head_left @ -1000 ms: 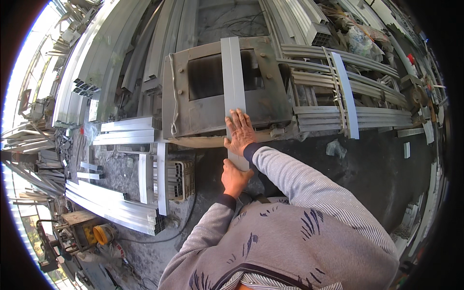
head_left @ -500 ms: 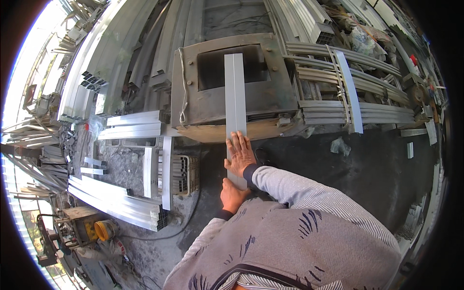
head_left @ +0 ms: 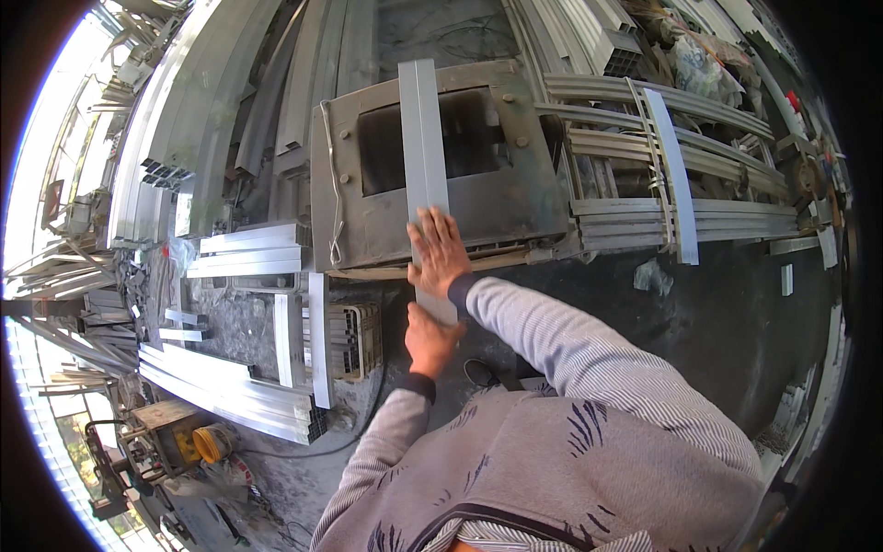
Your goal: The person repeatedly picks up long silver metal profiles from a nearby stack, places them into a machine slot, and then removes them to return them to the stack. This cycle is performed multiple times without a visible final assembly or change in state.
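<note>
A long silver-grey metal profile, with a thin line down its length, points away from me over a dark metal housing with a rectangular opening. My left hand is closed around its near end; the fingertips underneath are hidden. Just beyond it, my right hand lies on the profile's upper face, fingers stretched out and the thumb by the left edge. The far end of the profile reaches past the opening, close to the housing's back edge.
Stacked silver profiles lie at the left, near a plastic crate and a yellow bucket. More long tubes stand behind. On the right are bundled profiles and a crumpled plastic piece on the dark floor.
Both hands and the profile have moved forward and slightly left, so the profile's far end now passes beyond the opening. My left hand has lifted away from my body.
</note>
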A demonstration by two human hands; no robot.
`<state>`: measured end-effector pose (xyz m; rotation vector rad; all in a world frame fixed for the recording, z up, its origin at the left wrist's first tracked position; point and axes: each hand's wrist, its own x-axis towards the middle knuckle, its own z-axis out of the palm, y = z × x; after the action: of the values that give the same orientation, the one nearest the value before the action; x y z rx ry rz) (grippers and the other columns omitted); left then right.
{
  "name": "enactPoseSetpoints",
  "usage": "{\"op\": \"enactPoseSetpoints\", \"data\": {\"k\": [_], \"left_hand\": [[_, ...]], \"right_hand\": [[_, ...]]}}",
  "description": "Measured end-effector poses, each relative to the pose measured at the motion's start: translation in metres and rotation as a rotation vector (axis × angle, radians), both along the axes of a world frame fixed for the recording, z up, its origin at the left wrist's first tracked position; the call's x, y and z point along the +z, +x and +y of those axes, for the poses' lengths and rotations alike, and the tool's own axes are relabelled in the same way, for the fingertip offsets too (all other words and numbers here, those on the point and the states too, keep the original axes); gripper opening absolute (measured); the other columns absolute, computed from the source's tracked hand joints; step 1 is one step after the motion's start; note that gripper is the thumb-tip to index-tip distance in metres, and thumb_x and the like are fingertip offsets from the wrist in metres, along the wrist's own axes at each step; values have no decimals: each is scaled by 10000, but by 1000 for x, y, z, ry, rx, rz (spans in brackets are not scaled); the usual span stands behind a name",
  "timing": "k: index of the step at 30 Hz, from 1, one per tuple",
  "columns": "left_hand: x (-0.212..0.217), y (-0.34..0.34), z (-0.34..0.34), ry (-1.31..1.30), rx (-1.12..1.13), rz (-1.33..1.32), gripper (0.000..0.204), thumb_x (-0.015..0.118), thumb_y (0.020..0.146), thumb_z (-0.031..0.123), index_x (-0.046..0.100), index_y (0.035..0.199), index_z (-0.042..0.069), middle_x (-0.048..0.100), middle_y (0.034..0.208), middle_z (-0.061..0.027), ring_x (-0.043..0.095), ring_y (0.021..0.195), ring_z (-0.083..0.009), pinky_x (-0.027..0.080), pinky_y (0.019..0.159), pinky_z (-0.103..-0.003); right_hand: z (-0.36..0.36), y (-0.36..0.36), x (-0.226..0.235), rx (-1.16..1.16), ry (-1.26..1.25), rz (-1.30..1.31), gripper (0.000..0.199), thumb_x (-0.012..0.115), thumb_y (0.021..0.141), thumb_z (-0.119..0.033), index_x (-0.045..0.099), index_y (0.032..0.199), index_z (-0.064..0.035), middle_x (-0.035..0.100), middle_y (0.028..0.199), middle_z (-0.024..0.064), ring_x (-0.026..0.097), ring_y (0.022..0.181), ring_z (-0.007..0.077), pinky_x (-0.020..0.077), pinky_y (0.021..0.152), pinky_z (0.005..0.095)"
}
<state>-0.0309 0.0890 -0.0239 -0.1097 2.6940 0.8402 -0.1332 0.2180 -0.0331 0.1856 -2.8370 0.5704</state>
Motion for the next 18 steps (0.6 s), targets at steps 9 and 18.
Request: {"op": "enactPoseSetpoints", "data": {"k": [9,18], "left_hand": [[53,-172,108,-96,-50,-6,904,927,702,457,424,1258,-48,685,1200,-307,708,1102,-477,584,940,-521],[30,-115,102,-34,-82,32,882,920,717,479,454,1255,-42,692,1203,-312,706,1111,-481,589,939,-522]], "right_hand": [[101,-175,46,-81,174,-92,817,610,924,-545,457,1607,-124,324,1720,164,208,1622,350,107,1337,482],[102,-116,30,-59,106,-35,807,660,859,-490,502,1562,-128,344,1679,189,228,1602,380,142,1325,534]]}}
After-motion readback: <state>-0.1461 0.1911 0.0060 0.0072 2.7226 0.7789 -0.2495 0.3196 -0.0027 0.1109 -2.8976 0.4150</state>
